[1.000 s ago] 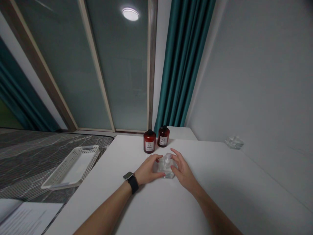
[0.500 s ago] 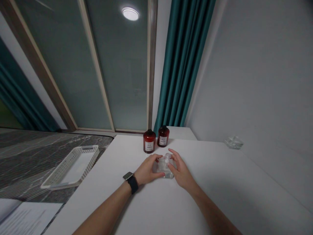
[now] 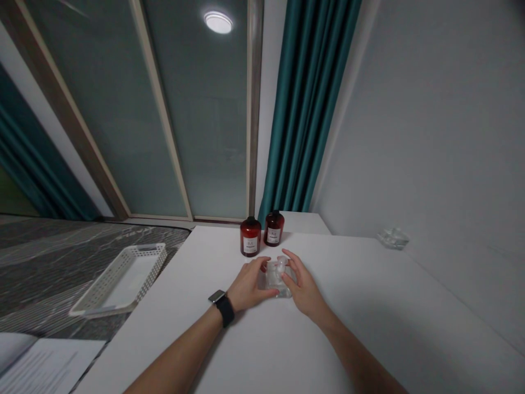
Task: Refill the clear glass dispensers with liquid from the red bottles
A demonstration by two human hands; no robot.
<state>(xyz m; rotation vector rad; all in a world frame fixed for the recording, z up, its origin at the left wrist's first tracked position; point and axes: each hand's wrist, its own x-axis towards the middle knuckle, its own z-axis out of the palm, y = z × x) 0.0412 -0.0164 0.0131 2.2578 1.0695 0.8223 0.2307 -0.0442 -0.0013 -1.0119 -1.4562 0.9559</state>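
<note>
A small clear glass bottle (image 3: 274,279) stands on the white table (image 3: 262,345) between my hands. Around its left side curl the fingers and thumb of my left hand (image 3: 248,285), which wears a dark watch (image 3: 222,304) at the wrist. My right hand (image 3: 305,287) has its thumb and fingers closed about the round clear stopper (image 3: 282,262) at the bottle's top. Whether the stopper sits fully in the neck, I cannot tell. Just beyond my hands are two dark red bottles with white labels, the left one (image 3: 250,238) slightly nearer than the right one (image 3: 274,229).
A clear glass object (image 3: 392,238) lies at the table's far right, by the wall. On the left, below the table's edge, are a white perforated basket (image 3: 118,282) and an open book (image 3: 49,364). A teal curtain (image 3: 305,109) hangs behind.
My left hand has shifted very slightly to the right against the glass bottle. The right hand and the other things look the same.
</note>
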